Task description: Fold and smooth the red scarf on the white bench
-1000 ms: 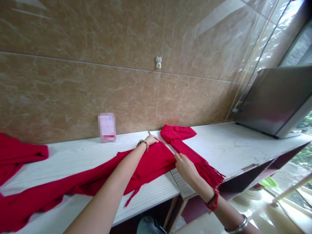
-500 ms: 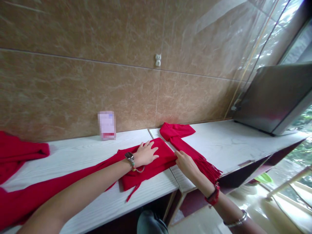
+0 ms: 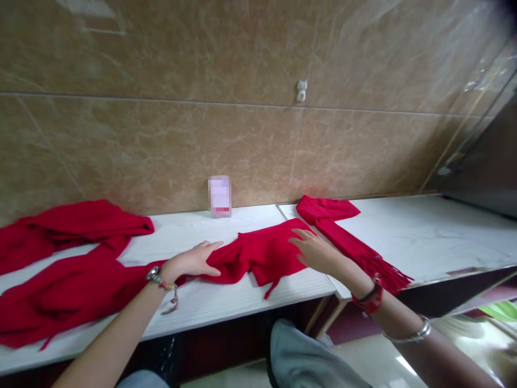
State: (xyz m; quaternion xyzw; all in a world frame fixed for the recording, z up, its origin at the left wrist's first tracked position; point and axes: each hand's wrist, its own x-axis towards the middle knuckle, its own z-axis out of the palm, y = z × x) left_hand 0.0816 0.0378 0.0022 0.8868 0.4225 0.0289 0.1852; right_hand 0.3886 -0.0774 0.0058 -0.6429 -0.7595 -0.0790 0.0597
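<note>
A long red scarf (image 3: 270,250) lies across the white tabletop, its folded right part creased and a short tassel poking out at the front edge. My left hand (image 3: 194,261) is over the narrower, bunched stretch of this scarf, thumb and fingers apart. At the scarf's right end, my right hand (image 3: 315,250) has its fingers spread on or just above the cloth; contact is hard to tell. Leftward the red fabric widens into a loose heap (image 3: 72,293). Another red scarf (image 3: 343,240), folded at an angle with a fringed end, lies to the right of my right hand.
More bunched red cloth (image 3: 89,223) lies at the back left. A blurred pale box (image 3: 220,196) stands against the brown tiled wall (image 3: 161,145). A small white cat-shaped piece (image 3: 301,90) is on the wall. A dark grey appliance (image 3: 484,161) stands at the far right.
My left hand has moved left off the folded part, which now looks more rumpled. My right hand's fingers have spread from a pinch at the scarf's edge. The view has turned left.
</note>
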